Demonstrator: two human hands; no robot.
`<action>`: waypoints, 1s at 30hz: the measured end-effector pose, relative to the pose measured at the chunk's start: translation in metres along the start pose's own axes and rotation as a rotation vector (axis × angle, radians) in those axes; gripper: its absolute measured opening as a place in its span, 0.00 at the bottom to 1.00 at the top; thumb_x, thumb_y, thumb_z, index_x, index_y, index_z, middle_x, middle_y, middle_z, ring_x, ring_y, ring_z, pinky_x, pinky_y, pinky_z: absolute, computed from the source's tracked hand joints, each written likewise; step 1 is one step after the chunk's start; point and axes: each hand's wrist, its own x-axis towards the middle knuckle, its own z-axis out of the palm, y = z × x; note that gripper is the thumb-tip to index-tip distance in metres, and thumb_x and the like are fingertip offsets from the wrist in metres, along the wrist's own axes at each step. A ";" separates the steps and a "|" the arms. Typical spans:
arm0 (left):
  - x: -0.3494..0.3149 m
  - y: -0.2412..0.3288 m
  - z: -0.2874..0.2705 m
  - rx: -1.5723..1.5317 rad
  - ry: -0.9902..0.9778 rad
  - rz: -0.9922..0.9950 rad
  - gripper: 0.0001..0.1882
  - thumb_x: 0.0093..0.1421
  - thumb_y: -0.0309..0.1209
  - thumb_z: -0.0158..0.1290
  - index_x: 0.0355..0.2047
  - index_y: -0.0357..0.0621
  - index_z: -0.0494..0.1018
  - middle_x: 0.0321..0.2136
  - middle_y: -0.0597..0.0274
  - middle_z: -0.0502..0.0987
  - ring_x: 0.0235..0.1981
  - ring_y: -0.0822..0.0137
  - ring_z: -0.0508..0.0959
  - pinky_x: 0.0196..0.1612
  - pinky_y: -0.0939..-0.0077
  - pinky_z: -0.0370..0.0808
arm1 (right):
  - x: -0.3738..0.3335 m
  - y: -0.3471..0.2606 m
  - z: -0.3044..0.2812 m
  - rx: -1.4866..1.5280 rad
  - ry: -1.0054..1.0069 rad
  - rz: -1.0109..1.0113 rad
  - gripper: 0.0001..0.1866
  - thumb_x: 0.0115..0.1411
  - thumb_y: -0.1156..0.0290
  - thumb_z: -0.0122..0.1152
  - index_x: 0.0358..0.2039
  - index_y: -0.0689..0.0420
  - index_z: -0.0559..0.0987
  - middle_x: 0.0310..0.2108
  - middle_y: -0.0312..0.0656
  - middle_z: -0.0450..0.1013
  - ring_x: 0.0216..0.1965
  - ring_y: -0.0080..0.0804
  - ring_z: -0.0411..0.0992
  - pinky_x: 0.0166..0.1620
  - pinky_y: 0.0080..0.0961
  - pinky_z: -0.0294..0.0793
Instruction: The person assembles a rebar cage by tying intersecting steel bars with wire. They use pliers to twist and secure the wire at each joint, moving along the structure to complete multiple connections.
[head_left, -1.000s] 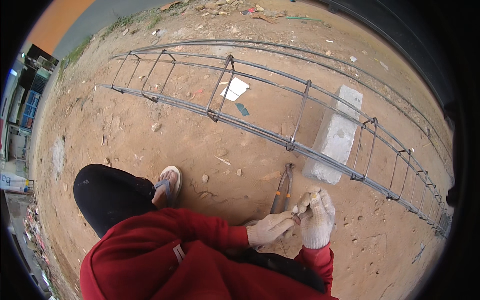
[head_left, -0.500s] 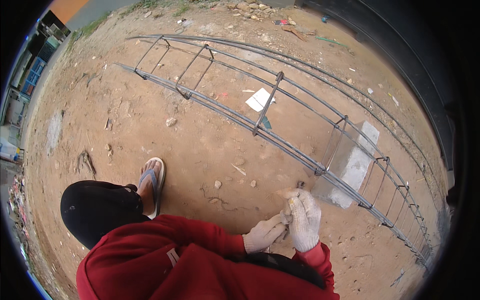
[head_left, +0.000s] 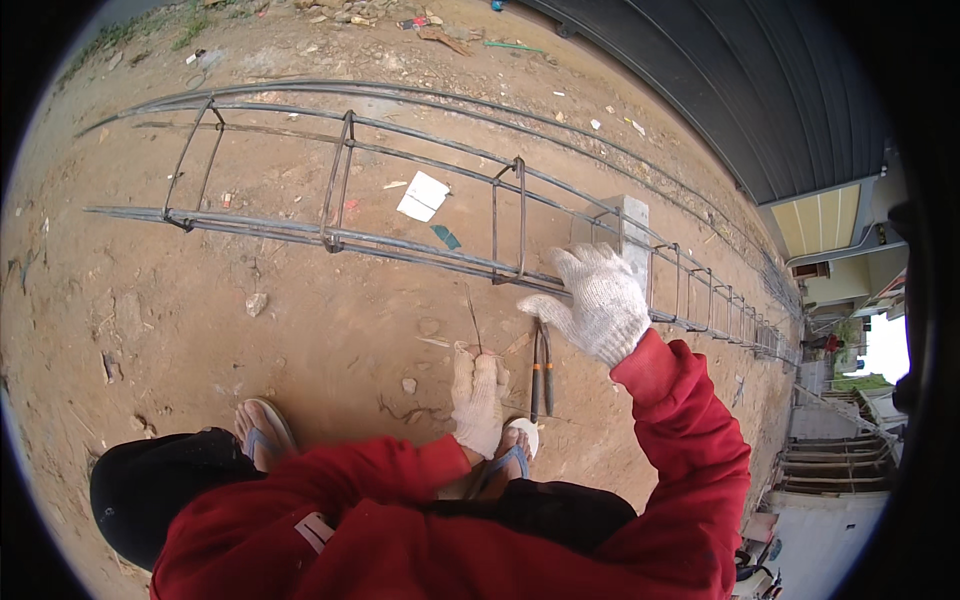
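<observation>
A long rebar cage (head_left: pixel 415 256) of steel bars and square stirrups stretches across the ground in front of me. My right hand (head_left: pixel 600 303), in a white knit glove, reaches over its near bars with the fingers spread; nothing shows in its grasp. Whether it touches the steel I cannot tell. Lower and to the left, my gloved left hand (head_left: pixel 477 400) is closed around thin tie wire (head_left: pixel 474 318), one end of which sticks up past the fingers. Between the hands, pincers (head_left: pixel 542 375) with orange-and-black grips lie on the dirt, their head partly hidden by the right hand.
A pale concrete block (head_left: pixel 634 238) sits under the cage, just beyond my right hand. Loose long bars (head_left: pixel 440 98) run along the far side. White paper (head_left: pixel 423 196) and stones lie on the dirt. A dark corrugated metal wall (head_left: pixel 740 90) stands at the far right.
My hands, together before, are now apart: the right has gone up to the cage and opened. The view has swung right, and the pincers and wire now show.
</observation>
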 end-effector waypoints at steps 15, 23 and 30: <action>0.011 0.052 0.030 -0.247 0.041 -0.135 0.19 0.72 0.32 0.47 0.60 0.40 0.65 0.26 0.69 0.71 0.22 0.79 0.67 0.25 0.83 0.67 | 0.052 0.006 -0.022 0.310 -0.676 0.196 0.21 0.65 0.49 0.57 0.42 0.56 0.83 0.35 0.52 0.78 0.40 0.55 0.76 0.43 0.43 0.74; 0.039 0.061 0.005 0.238 -0.027 0.248 0.17 0.71 0.33 0.47 0.56 0.36 0.68 0.31 0.61 0.79 0.18 0.80 0.68 0.22 0.83 0.67 | 0.030 0.043 0.002 0.464 -0.018 0.072 0.14 0.63 0.63 0.61 0.44 0.59 0.82 0.39 0.51 0.79 0.41 0.49 0.78 0.44 0.36 0.76; 0.062 0.078 0.017 0.372 -0.098 0.376 0.16 0.70 0.30 0.47 0.53 0.33 0.71 0.29 0.60 0.79 0.18 0.78 0.69 0.22 0.83 0.70 | 0.041 0.051 0.034 0.555 0.219 0.072 0.19 0.60 0.56 0.65 0.44 0.58 0.83 0.35 0.52 0.79 0.35 0.48 0.76 0.40 0.35 0.76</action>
